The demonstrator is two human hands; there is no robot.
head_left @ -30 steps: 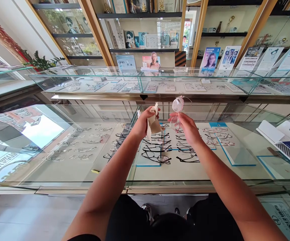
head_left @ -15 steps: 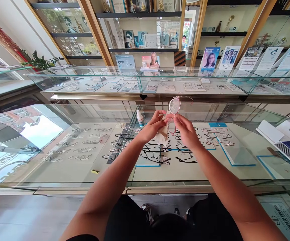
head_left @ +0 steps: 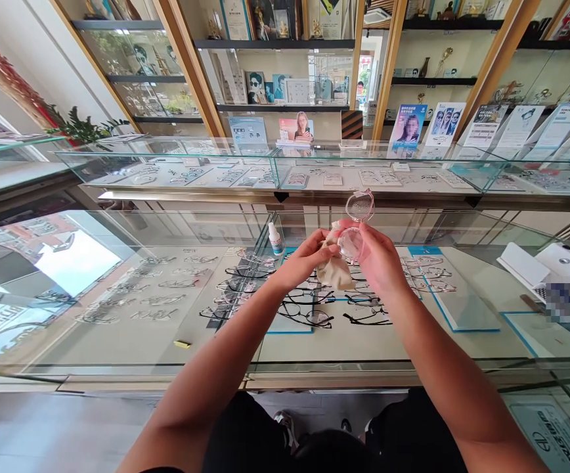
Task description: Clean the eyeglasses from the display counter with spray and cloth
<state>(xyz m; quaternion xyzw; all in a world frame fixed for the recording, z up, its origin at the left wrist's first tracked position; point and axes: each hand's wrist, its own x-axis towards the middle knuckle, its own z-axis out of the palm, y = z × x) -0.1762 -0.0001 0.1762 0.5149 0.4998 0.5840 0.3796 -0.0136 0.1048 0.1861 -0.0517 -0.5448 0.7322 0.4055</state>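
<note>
Above the glass counter, my right hand is closed on a pair of thin pink-framed glasses. One lens stands above the fingers and the other lies lower, between the two hands. My left hand pinches a cream cloth, which hangs down beside the lower lens. A white spray bottle with a blue label stands upright on the counter, left of my left hand.
Rows of glasses lie inside the glass counter. An open white box is at the right. Behind are a second display case, upright leaflets and shelves.
The glasses have turned, so the lower lens now shows between my hands. My right hand has moved slightly right, and more of the cloth hangs in view. The camera view has tilted up slightly.
</note>
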